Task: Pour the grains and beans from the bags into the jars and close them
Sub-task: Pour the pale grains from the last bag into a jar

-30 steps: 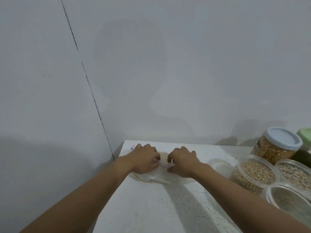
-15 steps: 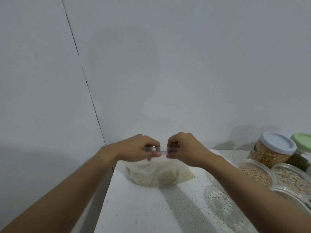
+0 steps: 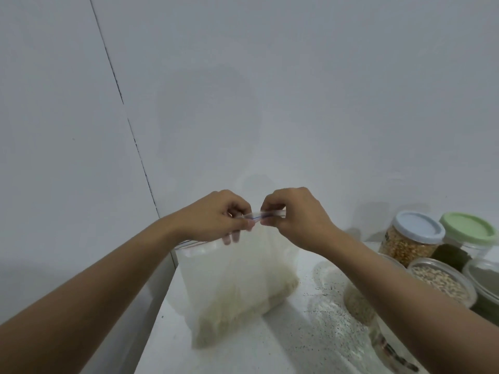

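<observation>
Head view — both hands' fingers (image 3: 249, 224) pinch bag (image 3: 237, 287) top.

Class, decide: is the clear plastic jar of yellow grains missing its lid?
No, a pale blue round lid sits on the clear plastic jar of yellow grains.

Both bare forearms reach forward from the lower corners and meet above the clear plastic zip bag of pale grain (image 3: 237, 287). The left hand (image 3: 213, 217) pinches the bag's top strip, fingers curled, knuckles up. The right hand (image 3: 297, 214) pinches the same strip just to its right, thumb and forefinger closed on it. The fingertips of the two hands nearly touch.
</observation>
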The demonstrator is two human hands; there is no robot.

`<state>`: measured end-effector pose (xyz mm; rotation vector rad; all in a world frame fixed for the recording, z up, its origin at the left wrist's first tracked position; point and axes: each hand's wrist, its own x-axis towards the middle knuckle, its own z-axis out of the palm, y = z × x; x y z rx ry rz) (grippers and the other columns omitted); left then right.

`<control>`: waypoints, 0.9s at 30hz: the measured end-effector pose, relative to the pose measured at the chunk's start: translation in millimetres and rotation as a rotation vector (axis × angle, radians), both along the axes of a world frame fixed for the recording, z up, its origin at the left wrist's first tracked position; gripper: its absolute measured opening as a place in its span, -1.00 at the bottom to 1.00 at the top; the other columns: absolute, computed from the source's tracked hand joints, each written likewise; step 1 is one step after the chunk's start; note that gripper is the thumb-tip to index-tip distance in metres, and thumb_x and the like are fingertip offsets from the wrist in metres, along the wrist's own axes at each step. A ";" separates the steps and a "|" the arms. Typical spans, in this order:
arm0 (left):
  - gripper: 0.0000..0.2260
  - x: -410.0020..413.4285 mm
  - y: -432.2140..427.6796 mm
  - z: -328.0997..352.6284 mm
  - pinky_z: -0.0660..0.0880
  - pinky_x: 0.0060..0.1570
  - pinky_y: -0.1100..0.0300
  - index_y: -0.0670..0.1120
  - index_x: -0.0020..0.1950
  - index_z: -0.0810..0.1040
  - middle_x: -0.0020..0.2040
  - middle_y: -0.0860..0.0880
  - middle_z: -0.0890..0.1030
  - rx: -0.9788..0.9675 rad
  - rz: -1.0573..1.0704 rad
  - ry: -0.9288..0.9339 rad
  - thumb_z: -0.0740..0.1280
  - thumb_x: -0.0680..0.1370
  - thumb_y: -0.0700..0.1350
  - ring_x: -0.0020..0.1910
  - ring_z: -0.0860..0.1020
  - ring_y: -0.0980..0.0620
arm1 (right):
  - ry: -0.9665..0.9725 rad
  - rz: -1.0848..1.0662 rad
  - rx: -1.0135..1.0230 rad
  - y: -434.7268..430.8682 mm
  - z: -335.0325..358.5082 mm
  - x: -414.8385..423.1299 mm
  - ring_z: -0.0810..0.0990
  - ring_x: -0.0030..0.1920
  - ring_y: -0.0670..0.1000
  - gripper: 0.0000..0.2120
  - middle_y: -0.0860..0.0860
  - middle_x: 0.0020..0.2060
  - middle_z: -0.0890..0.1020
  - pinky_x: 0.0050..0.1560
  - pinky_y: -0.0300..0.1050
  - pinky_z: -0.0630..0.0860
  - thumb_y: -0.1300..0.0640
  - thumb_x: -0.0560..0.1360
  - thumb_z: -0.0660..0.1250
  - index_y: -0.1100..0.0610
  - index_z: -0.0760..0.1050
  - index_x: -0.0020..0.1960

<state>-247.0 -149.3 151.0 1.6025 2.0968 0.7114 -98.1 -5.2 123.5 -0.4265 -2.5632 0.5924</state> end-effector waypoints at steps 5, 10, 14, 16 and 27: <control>-0.82 34.9 -6.6 12.5 0.51 -0.24 0.21 -0.21 -0.11 0.67 -0.30 -0.15 0.70 0.120 0.134 -0.178 0.41 0.61 -0.13 -0.39 0.59 -0.01 | 0.090 0.073 0.066 3.9 14.8 13.7 0.53 -0.14 -0.09 -0.96 -0.14 -0.22 0.62 -0.12 -0.05 0.50 0.13 0.51 0.49 0.02 0.64 -0.09; -0.84 77.7 -15.2 4.9 0.64 -0.19 0.17 -0.27 -0.09 0.67 -0.28 -0.19 0.71 0.263 0.282 -0.406 0.41 0.60 -0.19 -0.34 0.67 -0.11 | 0.175 0.152 0.055 2.6 14.2 32.4 0.56 -0.05 -0.06 -0.94 -0.14 -0.17 0.65 0.00 -0.05 0.50 0.17 0.54 0.45 0.02 0.65 -0.08; -0.84 105.8 -12.6 -22.9 0.62 -0.17 0.15 -0.32 -0.12 0.64 -0.30 -0.22 0.70 0.308 0.341 -0.455 0.40 0.60 -0.24 -0.36 0.67 -0.12 | 0.160 0.085 -0.012 -1.6 -13.2 50.5 0.51 0.10 -0.04 -0.89 -0.10 -0.02 0.63 0.09 -0.23 0.39 0.19 0.57 0.41 0.00 0.67 -0.01; -0.82 114.4 -11.2 -38.5 0.60 -0.05 -0.01 -0.32 -0.14 0.63 -0.28 -0.24 0.70 0.305 0.369 -0.490 0.40 0.60 -0.23 -0.32 0.67 -0.19 | 0.162 0.049 -0.099 -7.7 -32.1 57.0 0.46 0.23 -0.09 -0.87 -0.09 0.16 0.57 0.14 -0.44 0.27 0.16 0.59 0.39 -0.03 0.66 0.07; -0.77 168.6 -11.6 -88.9 0.62 0.03 -0.07 -0.19 0.15 0.56 0.00 -0.26 0.71 0.338 0.409 -0.857 0.26 0.69 -0.05 -0.04 0.70 -0.23 | 0.253 -0.048 -0.983 -37.5 -71.6 99.5 0.69 -0.03 0.01 -0.90 -0.01 -0.06 0.71 -0.01 -0.06 0.66 0.04 0.59 0.41 -0.04 0.68 0.07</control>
